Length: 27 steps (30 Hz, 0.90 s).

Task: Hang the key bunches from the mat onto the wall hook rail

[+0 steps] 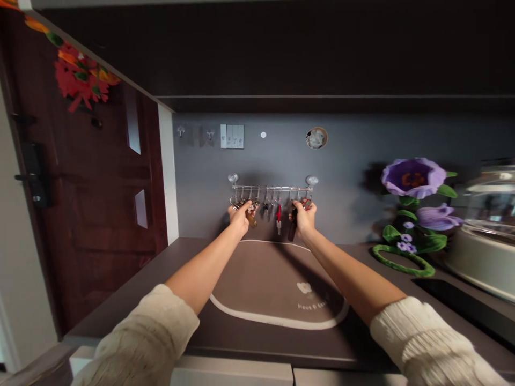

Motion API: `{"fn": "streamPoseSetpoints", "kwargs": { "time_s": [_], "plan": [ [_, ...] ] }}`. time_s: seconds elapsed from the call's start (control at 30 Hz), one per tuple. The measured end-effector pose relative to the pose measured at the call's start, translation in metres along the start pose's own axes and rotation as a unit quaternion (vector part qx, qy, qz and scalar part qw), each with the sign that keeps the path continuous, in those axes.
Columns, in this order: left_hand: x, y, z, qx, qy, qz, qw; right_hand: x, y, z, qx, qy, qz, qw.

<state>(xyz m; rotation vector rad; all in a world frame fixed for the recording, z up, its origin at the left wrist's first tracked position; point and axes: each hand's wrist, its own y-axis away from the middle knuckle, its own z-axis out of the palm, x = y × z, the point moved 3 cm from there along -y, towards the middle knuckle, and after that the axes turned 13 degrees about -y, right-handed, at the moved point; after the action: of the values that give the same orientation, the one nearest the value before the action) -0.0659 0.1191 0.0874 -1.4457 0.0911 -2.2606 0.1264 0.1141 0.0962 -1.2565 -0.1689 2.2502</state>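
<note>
A clear key rack with a row of hooks is fixed to the grey back wall. My left hand is closed on a bunch of keys at the rack's left end. At the right end, my right hand is closed round keys with a dark, long piece hanging below the fingers. Between my hands hang a few small keys and a key with a red tag. My fingers partly hide what they hold, so whether those keys are still on their hooks I cannot tell.
Below the rack lies a brown mat with a pale rim on the dark counter. Purple crafted flowers and a white appliance with a glass top stand right. A shelf overhangs; a door is left.
</note>
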Motion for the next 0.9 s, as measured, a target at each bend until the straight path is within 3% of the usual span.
{"fn": "streamPoseSetpoints", "kwargs": {
  "time_s": [0.1,0.27,0.4,0.5,0.63,0.77,0.9],
  "plan": [
    [0.010,0.000,0.003,0.041,0.051,-0.016,0.998,-0.013,-0.004,0.007,0.004,-0.030,-0.014,0.999],
    [0.037,-0.002,0.021,0.072,0.064,0.037,0.995,-0.033,-0.014,0.024,-0.008,-0.052,-0.014,0.999],
    [0.052,0.003,0.028,0.008,0.027,0.040,0.999,-0.045,-0.008,0.029,-0.079,-0.022,0.035,0.996],
    [0.049,0.017,0.017,-0.075,-0.055,0.015,0.996,-0.046,0.010,0.021,-0.162,0.051,0.103,0.980],
    [0.028,0.047,-0.011,-0.192,-0.216,-0.038,0.957,-0.032,0.033,-0.004,-0.258,0.190,0.161,0.933],
    [0.010,0.067,-0.039,-0.274,-0.360,-0.072,0.889,-0.018,0.047,-0.025,-0.339,0.320,0.187,0.865],
    [0.007,0.070,-0.056,-0.293,-0.503,0.019,0.813,-0.020,0.049,-0.028,-0.442,0.430,0.142,0.775]
  ]
}}
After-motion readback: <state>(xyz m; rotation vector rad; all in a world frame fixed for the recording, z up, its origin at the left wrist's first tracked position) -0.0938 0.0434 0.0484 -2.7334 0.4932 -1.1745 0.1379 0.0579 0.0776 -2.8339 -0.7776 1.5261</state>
